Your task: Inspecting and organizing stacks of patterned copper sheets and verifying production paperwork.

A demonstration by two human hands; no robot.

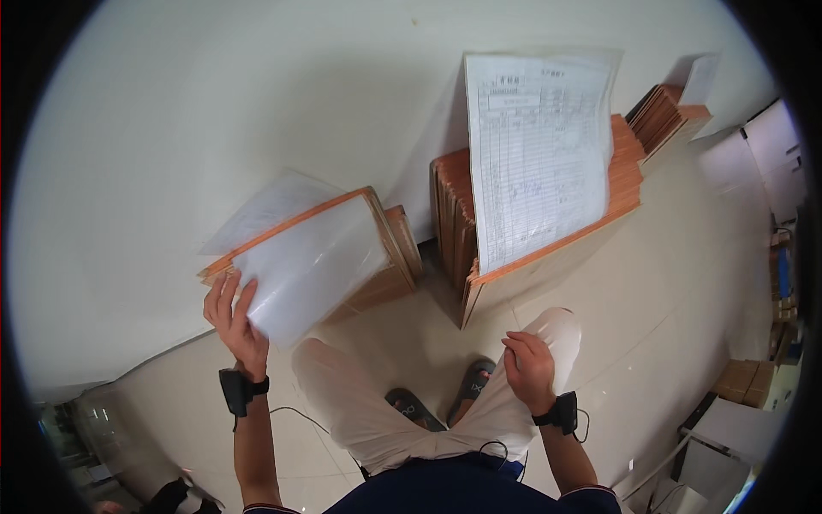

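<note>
To the left, a small stack of thin boards with orange-brown edges [295, 224] leans against the wall. A whitish clear plastic sleeve [318, 267] hangs over its front face. My left hand [229, 315] is at the stack's left end, its bent fingers gripping the front board's end beside the sleeve. How the thumb sits is partly hidden. My right hand [530, 370] is above my right knee, fingers curled together, with nothing visible in it. Farther right stands a larger board stack [629, 167], with a printed form in a clear sleeve [539, 163] upright against it.
A third board stack [664, 120] leans on the white wall [214, 103] at the far right. Another clear sheet [265, 210] sticks up behind the left stack. My sandalled feet [471, 385] are on the tiled floor [616, 343]. Cardboard boxes [743, 381] stand at the right edge.
</note>
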